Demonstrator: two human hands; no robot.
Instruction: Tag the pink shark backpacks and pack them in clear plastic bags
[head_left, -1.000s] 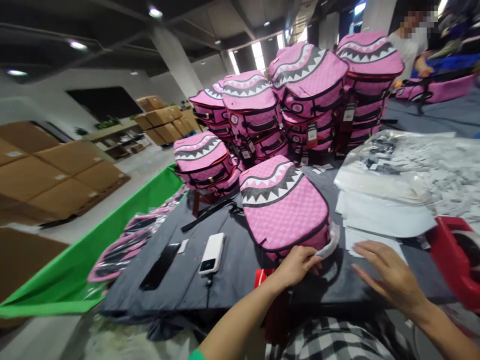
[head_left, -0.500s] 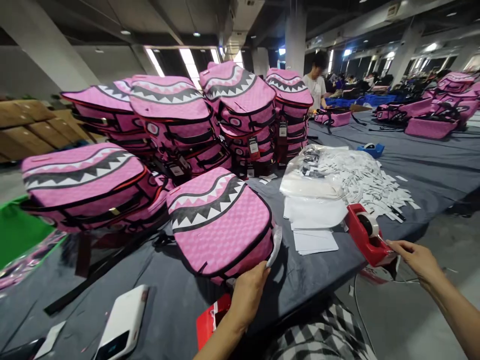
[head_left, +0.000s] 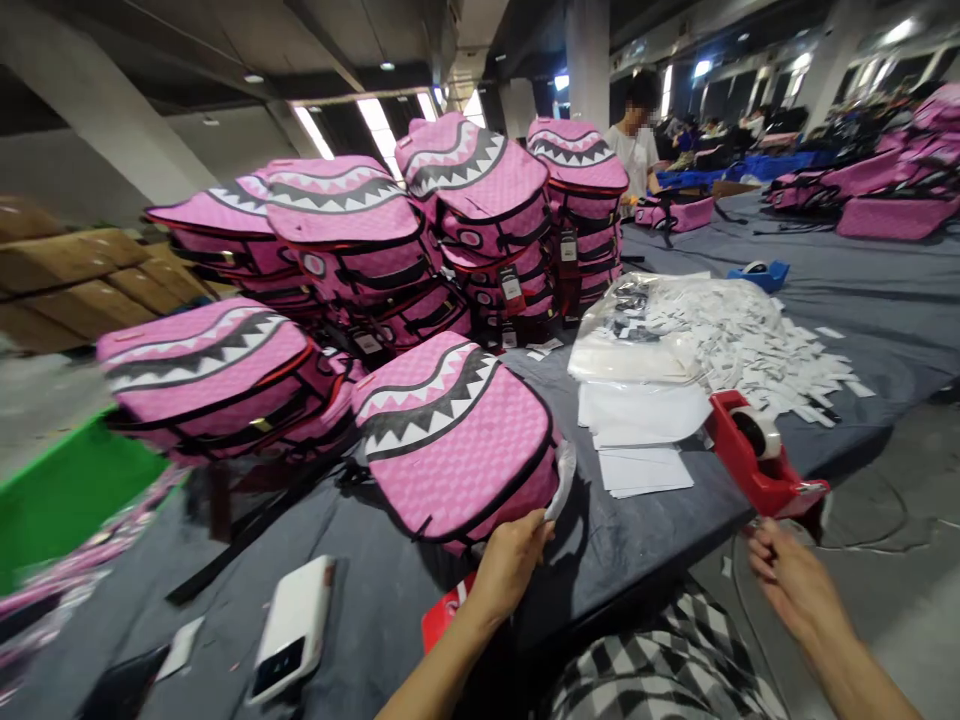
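Observation:
A pink backpack (head_left: 465, 440) with a shark-teeth band lies on the grey-covered table (head_left: 390, 620). At its lower right corner, my left hand (head_left: 511, 562) pinches the edge of a white sheet (head_left: 562, 480) that runs along the bag's side. My right hand (head_left: 787, 578) is just below the front end of the red tape dispenser (head_left: 757, 460), its fingers closed; whatever they pinch is too small to make out. A red tag (head_left: 444, 615) shows beside my left forearm.
Stacks of pink backpacks (head_left: 345, 215) stand behind. White papers (head_left: 645, 470), clear bags and a heap of white slips (head_left: 765, 340) lie right. A white power bank (head_left: 292, 625) is front left. Beyond the table stands a person (head_left: 634, 150).
My right hand has moved down and left from the dispenser's tape end. My left hand keeps its hold at the bag's corner. The view has shifted slightly.

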